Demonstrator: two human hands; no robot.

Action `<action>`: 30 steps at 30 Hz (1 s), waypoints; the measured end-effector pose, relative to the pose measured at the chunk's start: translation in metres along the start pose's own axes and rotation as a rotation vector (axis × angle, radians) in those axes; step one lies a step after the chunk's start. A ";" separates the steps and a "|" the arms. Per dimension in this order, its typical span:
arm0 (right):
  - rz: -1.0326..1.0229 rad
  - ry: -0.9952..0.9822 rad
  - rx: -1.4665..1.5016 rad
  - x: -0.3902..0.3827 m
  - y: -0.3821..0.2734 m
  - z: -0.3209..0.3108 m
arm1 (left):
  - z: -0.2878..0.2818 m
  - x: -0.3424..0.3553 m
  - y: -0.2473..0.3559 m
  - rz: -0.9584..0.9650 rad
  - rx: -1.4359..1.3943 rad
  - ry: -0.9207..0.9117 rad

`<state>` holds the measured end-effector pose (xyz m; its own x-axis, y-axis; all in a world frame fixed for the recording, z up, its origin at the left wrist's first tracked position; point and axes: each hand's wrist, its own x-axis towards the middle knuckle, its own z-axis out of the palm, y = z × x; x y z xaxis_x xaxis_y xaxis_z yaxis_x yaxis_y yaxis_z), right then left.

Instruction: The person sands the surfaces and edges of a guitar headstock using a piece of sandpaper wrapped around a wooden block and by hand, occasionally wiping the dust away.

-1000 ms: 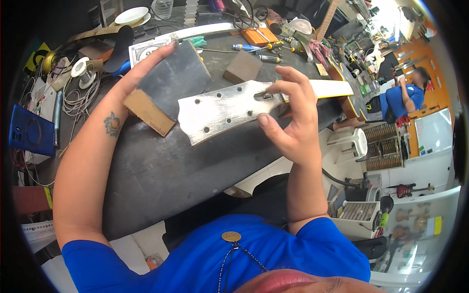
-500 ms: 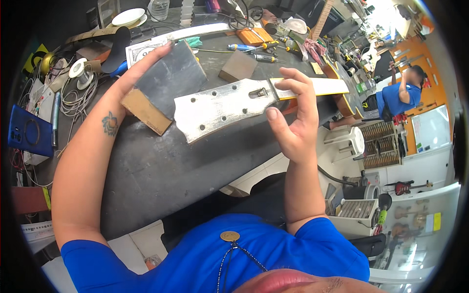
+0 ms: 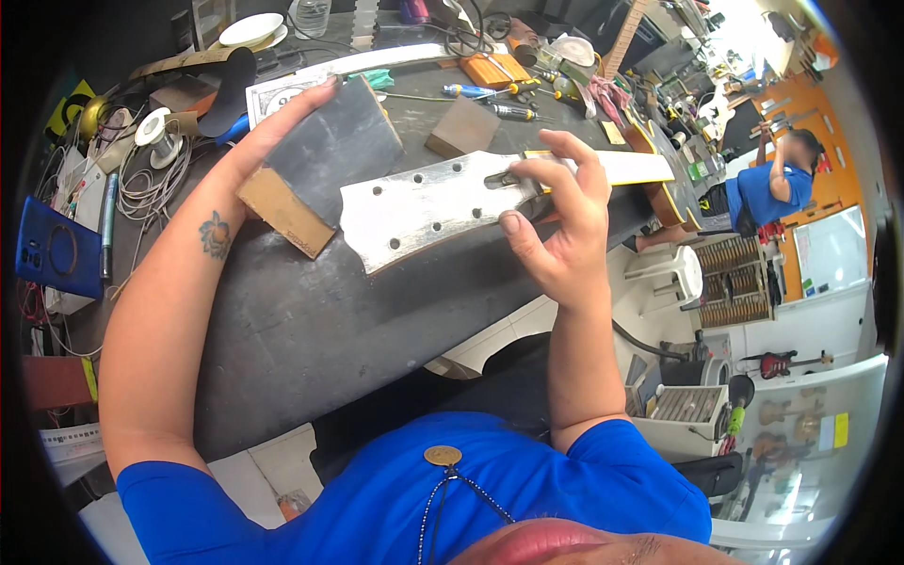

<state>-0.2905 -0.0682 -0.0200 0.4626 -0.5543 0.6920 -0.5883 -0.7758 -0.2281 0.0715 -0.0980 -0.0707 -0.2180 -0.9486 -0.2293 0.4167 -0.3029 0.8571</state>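
While the left hand (image 3: 282, 125) grips a block (image 3: 334, 141) and the right hand (image 3: 576, 231) arches wide, the mid-frame headstock (image 3: 411, 205), seemingly stiff, invites a narrow-end hold.

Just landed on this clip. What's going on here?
Someone at a dark workbench has a dark grey sheet, with a brown strip along one edge, in the left hand. Beside it is a whitish guitar headstock with six holes. The right hand, fingers spread, is where the headstock meets the neck. A brown block lies beyond.
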 end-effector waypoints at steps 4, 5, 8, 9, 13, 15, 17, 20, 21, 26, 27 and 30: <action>0.058 -0.010 0.034 -0.004 0.000 -0.004 | -0.002 0.001 -0.001 0.005 -0.031 -0.023; 0.056 0.009 0.052 -0.005 0.002 -0.007 | -0.003 0.002 -0.002 0.005 -0.036 -0.028; 0.083 0.041 0.092 -0.001 -0.006 -0.007 | -0.005 0.004 -0.003 0.005 -0.027 -0.036; 0.096 0.046 0.102 0.001 -0.007 -0.008 | -0.005 0.004 -0.003 0.005 -0.016 -0.038; -0.031 -0.004 -0.026 0.003 -0.005 -0.008 | -0.004 0.001 -0.001 -0.002 0.009 -0.016; -0.059 0.047 -0.033 -0.005 0.004 -0.007 | -0.004 0.001 -0.001 0.012 0.018 -0.028; -0.140 0.098 -0.020 -0.008 0.011 -0.008 | -0.002 0.000 -0.001 0.003 0.014 -0.016; -0.099 0.092 -0.025 -0.003 -0.005 -0.007 | 0.000 -0.001 -0.001 -0.002 -0.002 -0.014; -0.091 0.034 -0.090 -0.001 -0.007 -0.008 | 0.001 -0.001 -0.001 0.001 -0.013 -0.028; 0.016 -0.214 -0.302 0.005 -0.031 -0.009 | -0.002 0.003 -0.002 0.003 -0.010 -0.006; 0.017 -0.214 -0.303 0.005 -0.036 -0.008 | -0.001 0.002 -0.002 0.011 -0.017 0.013; 0.080 -0.229 -0.358 0.004 -0.048 -0.010 | -0.006 0.004 -0.003 -0.007 -0.040 -0.024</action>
<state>-0.2674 -0.0299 0.0007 0.5178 -0.6924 0.5025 -0.8026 -0.5964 0.0053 0.0748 -0.1014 -0.0769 -0.2423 -0.9440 -0.2238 0.4499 -0.3137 0.8361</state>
